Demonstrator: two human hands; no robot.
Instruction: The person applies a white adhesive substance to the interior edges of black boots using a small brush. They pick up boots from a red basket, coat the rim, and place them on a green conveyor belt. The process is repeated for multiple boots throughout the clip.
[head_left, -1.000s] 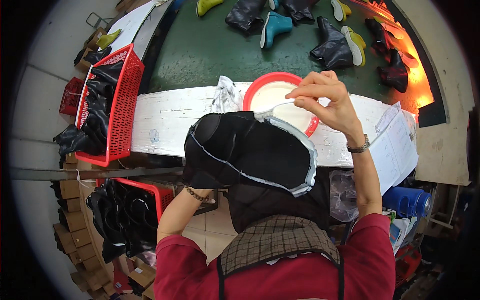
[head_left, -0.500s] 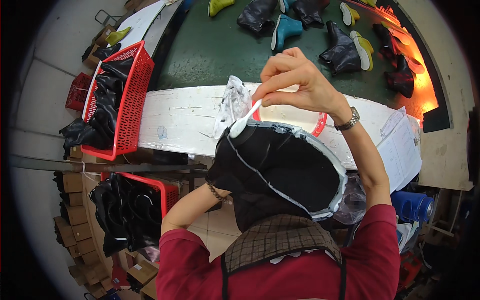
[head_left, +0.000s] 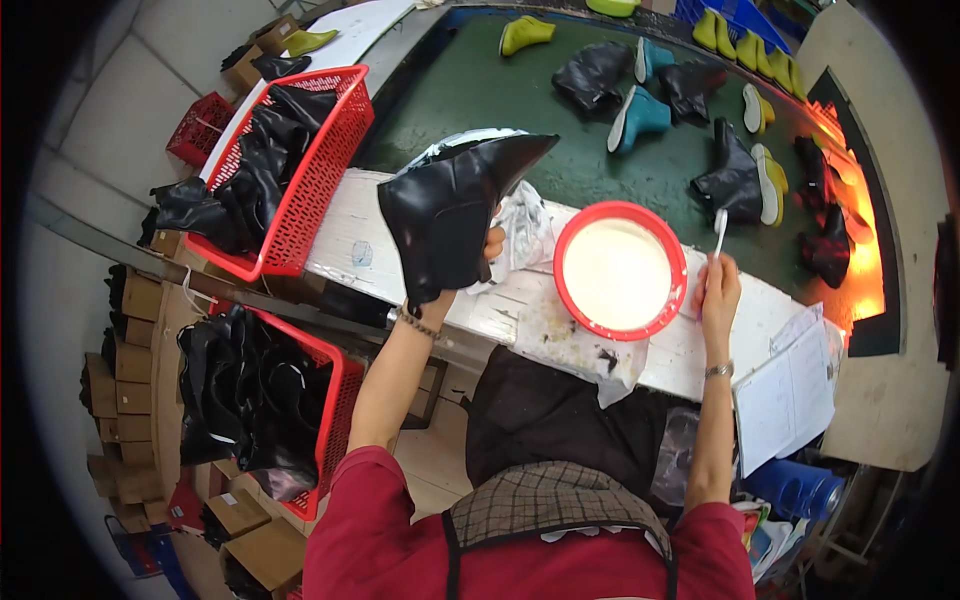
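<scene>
In my left hand (head_left: 494, 243) is a black ankle boot (head_left: 440, 215), held up over the white bench at the left, toe pointing right. The boot partly covers this hand, but its fingertips curl round the right side. A white coating shows along the boot's upper edge. My right hand (head_left: 718, 295) grips a small white brush (head_left: 720, 232), bristle end up, just right of a red basin (head_left: 563, 268) of creamy white liquid. Between boot and basin lies a crumpled, stained white cloth (head_left: 522, 235).
Behind the bench, a dark green belt (head_left: 460, 90) carries black, teal and yellow-green boots toward a glowing orange heater (head_left: 862, 260). Red crates (head_left: 330, 165) of black boots stand at left. Papers (head_left: 785, 400) and a blue bottle (head_left: 795, 488) are at right.
The boot has moved away from me to the left and turned over. The brush has left its coated rim and gone right, past the basin, which now shows fully.
</scene>
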